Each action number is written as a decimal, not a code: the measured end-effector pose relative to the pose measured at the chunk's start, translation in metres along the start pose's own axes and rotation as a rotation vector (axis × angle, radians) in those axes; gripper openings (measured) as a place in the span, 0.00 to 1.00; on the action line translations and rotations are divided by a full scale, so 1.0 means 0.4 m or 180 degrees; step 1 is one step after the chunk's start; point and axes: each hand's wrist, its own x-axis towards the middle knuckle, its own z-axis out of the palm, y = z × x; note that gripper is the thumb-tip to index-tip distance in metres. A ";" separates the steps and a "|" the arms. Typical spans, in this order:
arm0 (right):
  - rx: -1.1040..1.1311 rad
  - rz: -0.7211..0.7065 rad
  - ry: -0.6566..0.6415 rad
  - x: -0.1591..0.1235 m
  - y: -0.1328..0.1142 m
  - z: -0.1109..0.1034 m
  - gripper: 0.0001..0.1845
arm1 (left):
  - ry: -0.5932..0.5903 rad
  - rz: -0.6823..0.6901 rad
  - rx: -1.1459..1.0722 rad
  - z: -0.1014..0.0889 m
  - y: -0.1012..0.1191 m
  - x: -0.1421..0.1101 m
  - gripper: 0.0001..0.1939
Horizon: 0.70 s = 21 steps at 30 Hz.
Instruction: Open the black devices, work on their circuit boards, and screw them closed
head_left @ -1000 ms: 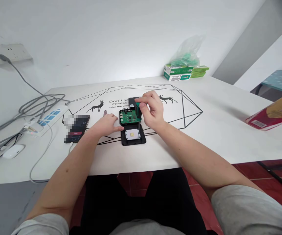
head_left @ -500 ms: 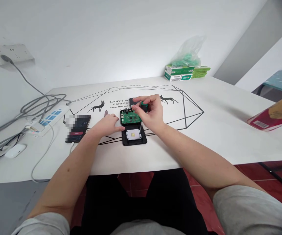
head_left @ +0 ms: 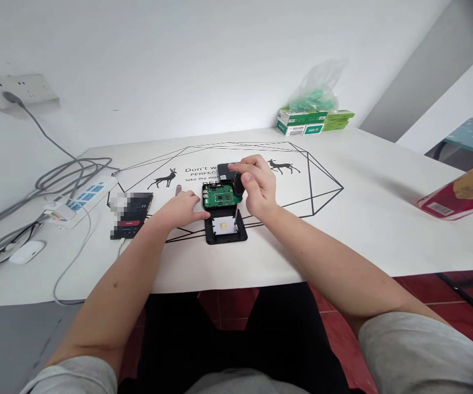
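My right hand (head_left: pixel 261 189) grips the dark handle of a screwdriver (head_left: pixel 238 187), its index finger stretched out over the top. The thin shaft points down to the right edge of a black cover (head_left: pixel 226 239) holding a silvery metal plate (head_left: pixel 228 225). Just behind that cover sits a black case with a green circuit board (head_left: pixel 220 196) inside. My left hand (head_left: pixel 182 210) rests to the left with fingers apart, its thumb tip touching the cover's upper left corner. A flat black piece (head_left: pixel 225 169) with a small label lies behind the board, partly hidden by my right hand.
A phone (head_left: pixel 132 216) lies left of my hands. Farther left are a power strip (head_left: pixel 91 194), grey cables and a white earbud case (head_left: pixel 27 251). Green and white boxes (head_left: pixel 302 121) under a plastic bag stand by the wall. A red and yellow package (head_left: pixel 461 191) is at right.
My right hand's fingers have shifted on the screwdriver, the index finger lifting and the handle turning more upright. My left hand stays in place.
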 end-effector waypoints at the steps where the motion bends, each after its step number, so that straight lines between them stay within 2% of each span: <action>1: 0.0021 -0.0006 -0.0022 0.000 0.003 -0.003 0.20 | -0.0006 -0.0007 -0.0001 -0.003 0.003 -0.001 0.32; 5: -0.0086 0.0007 -0.0107 0.006 0.007 -0.009 0.20 | -0.0039 -0.0030 0.0050 -0.010 0.010 -0.004 0.32; 8: -0.0180 0.0136 -0.0115 0.008 0.001 -0.004 0.13 | -0.0059 -0.0038 0.0057 -0.009 0.009 -0.004 0.32; 11: -0.0133 0.0465 -0.0109 0.001 -0.004 0.003 0.06 | -0.0024 -0.0051 0.0005 -0.004 0.005 -0.003 0.33; 14: 0.0017 0.0736 -0.0049 -0.003 -0.001 0.009 0.10 | 0.0015 -0.0073 -0.0041 0.000 0.002 -0.003 0.33; 19: 0.0188 0.0670 -0.0031 0.005 0.008 0.020 0.18 | 0.0013 -0.0041 -0.0026 0.001 -0.001 -0.002 0.33; 21: 0.0386 0.0812 -0.0056 0.003 0.007 0.027 0.20 | 0.0062 0.0016 -0.0024 0.001 -0.001 -0.002 0.33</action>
